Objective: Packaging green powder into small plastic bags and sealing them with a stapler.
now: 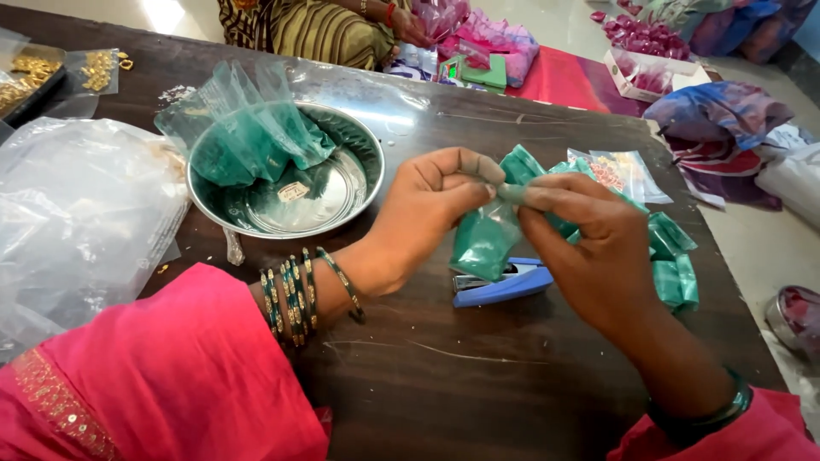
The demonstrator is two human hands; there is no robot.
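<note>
Two hands at work: I see both over a dark wooden table [478,376], meeting at one small packet.
Clear plastic sheet [77,213]: largest loose thing, crumpled at the table's left edge.
Steel bowl [337,192]: left of the hands, holding an open plastic bag of green powder [248,137].
Blue stapler [500,284]: flat on the table, directly under the packet.
Green powder packet [483,239]: held just above the stapler, between both hands; more filled packets [675,265] lie to the right.
Handling: I judge it light, soft and slack, the film slippery and easy to burst, so the twisted neck at the top is the place to hold.
Left hand [427,209]: fingers curled, thumb and forefinger pinching the packet's neck, wrist bangled, forearm coming in from the left.
Right hand [589,248]: knuckles up, fingertips clamped on the same neck from the other side.
</note>
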